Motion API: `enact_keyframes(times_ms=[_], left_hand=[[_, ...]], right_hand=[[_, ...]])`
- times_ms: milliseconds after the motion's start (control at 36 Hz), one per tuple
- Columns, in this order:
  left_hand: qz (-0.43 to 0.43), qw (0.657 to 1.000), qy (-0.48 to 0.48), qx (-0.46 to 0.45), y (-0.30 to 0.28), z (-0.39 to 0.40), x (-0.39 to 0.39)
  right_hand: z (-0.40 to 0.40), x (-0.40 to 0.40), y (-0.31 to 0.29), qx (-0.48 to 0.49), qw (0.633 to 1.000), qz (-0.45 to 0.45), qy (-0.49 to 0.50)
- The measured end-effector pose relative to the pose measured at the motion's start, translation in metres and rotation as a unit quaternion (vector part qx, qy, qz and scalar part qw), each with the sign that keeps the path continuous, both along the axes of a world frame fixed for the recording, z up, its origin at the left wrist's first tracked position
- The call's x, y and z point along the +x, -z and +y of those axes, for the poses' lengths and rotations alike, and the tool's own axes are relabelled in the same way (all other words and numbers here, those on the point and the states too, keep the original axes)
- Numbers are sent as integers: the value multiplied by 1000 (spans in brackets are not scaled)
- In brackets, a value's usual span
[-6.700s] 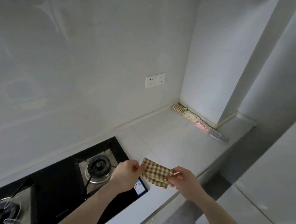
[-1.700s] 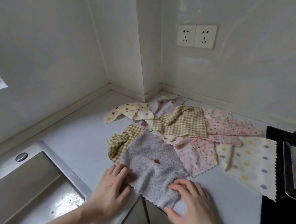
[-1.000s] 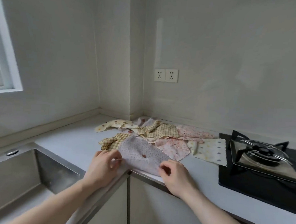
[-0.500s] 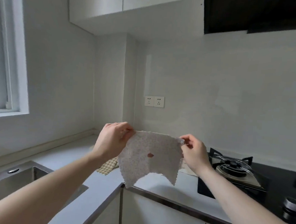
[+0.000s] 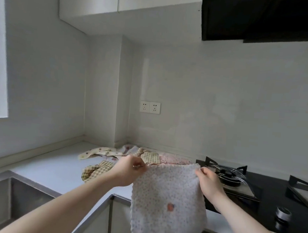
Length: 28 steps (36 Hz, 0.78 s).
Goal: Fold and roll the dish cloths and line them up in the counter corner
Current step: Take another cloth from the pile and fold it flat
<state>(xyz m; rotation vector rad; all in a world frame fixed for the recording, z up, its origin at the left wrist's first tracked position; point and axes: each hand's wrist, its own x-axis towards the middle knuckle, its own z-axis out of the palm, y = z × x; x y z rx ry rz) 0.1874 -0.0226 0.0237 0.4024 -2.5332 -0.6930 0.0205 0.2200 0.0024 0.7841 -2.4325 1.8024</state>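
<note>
The left hand (image 5: 128,170) pinches the top left corner of a grey dotted cloth (image 5: 167,203), and the right hand (image 5: 208,181) pinches its top right corner, fingers curled on the edge. The cloth hangs straight down between them, held up off the counter (image 5: 56,166), its top edge pulled roughly level and its lower part dropping in front of the cabinet doors; a small red mark shows near its middle. Past the hands, at about 11 o'clock from the cloth, a loose heap of cloths (image 5: 129,155) lies spread on the counter near the corner: a cream dotted one at its left end, checked ones in the middle and at the near left, a pink one at its right end. At 3 o'clock of the cloth is the hob (image 5: 271,193). At 8 o'clock is the sink (image 5: 18,198). Two sockets (image 5: 149,107) sit on the wall at 12 o'clock, above the heap
</note>
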Motion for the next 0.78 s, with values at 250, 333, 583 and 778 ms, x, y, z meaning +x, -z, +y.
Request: enact_keyframes(times_ms=[250,333,583,778], left_hand=[[0,998,-61,21,8,-8,-41],[-8,996,-81,32,14,-15,-55],[-13,990,-139,36,24,-33,-85],[15,988,-152,33,24,-43,-102]], right_hand=[[-9,-47,24,60,998,-27,3],[-16,-61,27,83,996,-20,11],[-38,-83,22,84,995,-23,51],[-55,-96,23,26,997,-56,42]])
